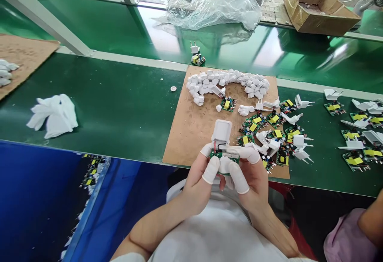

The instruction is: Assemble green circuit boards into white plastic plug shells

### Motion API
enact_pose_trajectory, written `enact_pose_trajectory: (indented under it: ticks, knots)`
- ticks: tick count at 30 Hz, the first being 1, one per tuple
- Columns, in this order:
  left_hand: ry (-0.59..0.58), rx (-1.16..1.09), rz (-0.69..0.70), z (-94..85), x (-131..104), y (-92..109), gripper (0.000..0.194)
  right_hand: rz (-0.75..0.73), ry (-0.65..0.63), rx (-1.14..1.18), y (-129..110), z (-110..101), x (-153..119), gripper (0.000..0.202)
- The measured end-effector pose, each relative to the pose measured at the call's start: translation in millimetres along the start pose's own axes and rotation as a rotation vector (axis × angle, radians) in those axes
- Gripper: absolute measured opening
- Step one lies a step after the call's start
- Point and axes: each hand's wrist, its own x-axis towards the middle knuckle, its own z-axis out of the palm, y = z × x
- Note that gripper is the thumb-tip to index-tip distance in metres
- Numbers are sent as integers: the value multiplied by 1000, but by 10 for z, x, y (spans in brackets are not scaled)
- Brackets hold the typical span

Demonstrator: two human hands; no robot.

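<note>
Between my two hands is a green circuit board [235, 158], joined by a red and a black wire to a white plastic plug housing [222, 131] that stands up behind it. My left hand [200, 174] grips the board's left end with thumb and fingers, in white finger cots. On the other end, my right hand [251, 174] closes its covered thumb and forefinger. A small white piece [224, 165] lies against the board between the thumbs; whether it is fixed there I cannot tell. Just beyond, a brown cardboard sheet [191, 134] lies on the green bench.
White pieces [206, 82] form an arc on the cardboard. Several boards with plug housings [278, 134] crowd its right side, and more boards [356, 160] lie farther right. A white glove [55, 114] rests at left, above a blue bin [44, 198]. A person's arm [372, 218] shows at lower right.
</note>
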Motion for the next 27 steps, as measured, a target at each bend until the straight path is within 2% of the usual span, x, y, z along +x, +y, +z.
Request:
enact_pose_trajectory:
  ticks: [5, 12, 17, 20, 22, 25, 27]
  knots:
    - [-43, 75, -1, -14, 12, -52, 49, 16, -20, 17, -10, -22, 0, 12]
    - [-64, 56, -24, -22, -7, -44, 54, -27, -1, 30, -9, 4, -2, 15]
    - [-227, 15, 4, -97, -22, -29, 64, 3, 107, 70, -30, 60, 29, 13]
    - [-304, 42, -54, -114, -11, -28, 61, 21, 155, 69, -57, 38, 57, 10]
    - [-310, 73, -76, -118, -3, -41, 62, 47, 137, 57, -71, 6, 66, 11]
    - [-280, 114, -26, -135, 4, -78, 67, 70, 56, 7, -86, -35, 67, 22]
    - [-285, 111, -17, -149, 10, -89, 66, 57, 54, -54, -93, -49, 69, 24]
